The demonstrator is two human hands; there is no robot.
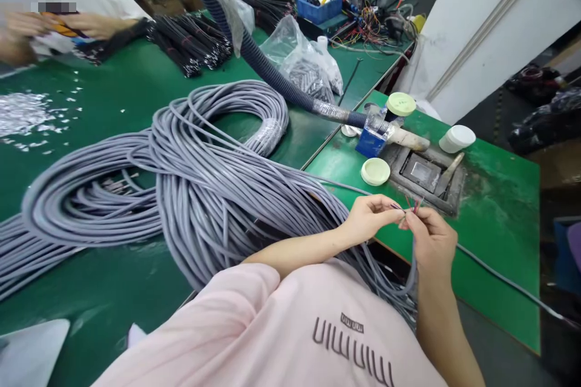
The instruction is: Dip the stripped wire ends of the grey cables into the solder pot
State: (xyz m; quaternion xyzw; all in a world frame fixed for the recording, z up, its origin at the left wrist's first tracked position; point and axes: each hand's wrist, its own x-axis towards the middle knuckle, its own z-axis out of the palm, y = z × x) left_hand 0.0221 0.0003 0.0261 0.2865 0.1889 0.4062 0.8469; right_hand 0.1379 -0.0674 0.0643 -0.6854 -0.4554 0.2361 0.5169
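Observation:
My left hand (370,217) pinches thin coloured wires (414,204) that fan out from a cable's end. Close beside it, my right hand (431,239) is closed on the same grey cable (413,272), just below the wires. The two hands nearly touch, over the near edge of the green side table. Large coils of grey cable (218,175) lie to the left, partly under my left forearm. Beyond my hands sits a solder pot (422,170) with a scraper (449,174) resting across its rim. The exact wires between my fingertips are too small to make out.
A ribbed hose (272,75) hangs across to a nozzle over the pot. Round tubs (375,172) and a white cup (457,138) stand around it. A clear bag (304,66), bundles of black cables (190,42) and blue bins (319,6) lie behind. Another person's hands (91,25) work at upper left.

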